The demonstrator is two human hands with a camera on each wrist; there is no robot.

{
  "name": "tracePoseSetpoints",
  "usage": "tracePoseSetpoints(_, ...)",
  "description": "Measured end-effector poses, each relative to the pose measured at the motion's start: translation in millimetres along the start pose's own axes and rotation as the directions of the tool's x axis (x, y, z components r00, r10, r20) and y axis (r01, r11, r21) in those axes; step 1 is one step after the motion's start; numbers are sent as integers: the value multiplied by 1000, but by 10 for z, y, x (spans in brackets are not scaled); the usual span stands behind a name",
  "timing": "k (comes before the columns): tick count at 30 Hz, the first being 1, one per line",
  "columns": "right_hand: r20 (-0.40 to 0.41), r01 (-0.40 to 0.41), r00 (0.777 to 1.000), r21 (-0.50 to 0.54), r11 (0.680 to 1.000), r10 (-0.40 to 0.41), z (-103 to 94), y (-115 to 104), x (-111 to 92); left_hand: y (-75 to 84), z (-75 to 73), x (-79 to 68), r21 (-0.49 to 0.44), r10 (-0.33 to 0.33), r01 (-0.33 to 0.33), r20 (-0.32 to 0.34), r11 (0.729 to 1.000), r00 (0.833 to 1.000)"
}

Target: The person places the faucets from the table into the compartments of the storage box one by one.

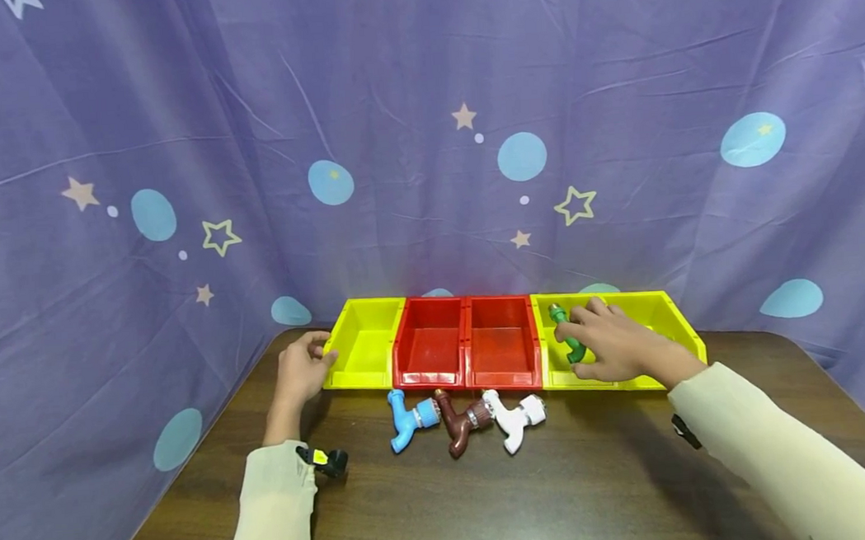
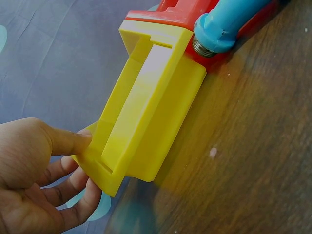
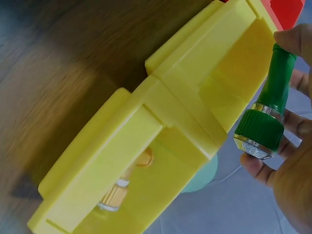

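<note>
My left hand [image 1: 305, 367] pinches the outer side wall of the leftmost yellow bin [image 2: 168, 97], thumb on the inside and fingers outside. With my right hand [image 1: 610, 343] I hold a green plastic tap [image 3: 277, 90] over the yellow bins at the right; its ribbed knob points down toward the palm in the right wrist view. An orange-yellow tap [image 3: 116, 194] lies in the rightmost yellow bin [image 3: 105, 165]. On the table in front of the bins lie a blue tap [image 1: 406, 420], a brown tap [image 1: 458, 421] and a white tap [image 1: 514, 419], side by side.
Two red bins [image 1: 430, 377] stand between the yellow ones, all in one row along the back of the brown wooden table [image 1: 506, 505]. A purple curtain [image 1: 406, 82] with stars and dots hangs behind and at the left.
</note>
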State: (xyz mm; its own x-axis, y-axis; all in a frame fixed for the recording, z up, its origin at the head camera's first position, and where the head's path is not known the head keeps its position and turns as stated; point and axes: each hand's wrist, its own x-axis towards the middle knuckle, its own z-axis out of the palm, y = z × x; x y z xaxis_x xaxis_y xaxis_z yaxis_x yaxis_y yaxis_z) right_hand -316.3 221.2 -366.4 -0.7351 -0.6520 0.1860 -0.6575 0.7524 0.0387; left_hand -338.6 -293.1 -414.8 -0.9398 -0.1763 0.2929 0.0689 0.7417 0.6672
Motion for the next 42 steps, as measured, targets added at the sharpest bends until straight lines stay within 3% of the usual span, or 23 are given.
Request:
tracePoseSetpoints(17, 106, -73, 992, 8, 997, 72, 186, 25, 254, -3, -5, -1, -6, -14, 14, -3, 1000, 1000)
tracePoseSetpoints(36, 215, -170, 964, 35, 985, 158, 337, 72, 421, 8, -3, -12, 1, -8, 8, -11, 1000, 1000)
tracePoseSetpoints(42, 262, -212, 946, 50, 976, 192, 351, 45, 451, 25, 3, -1, 6, -26, 26, 2, 1000, 1000)
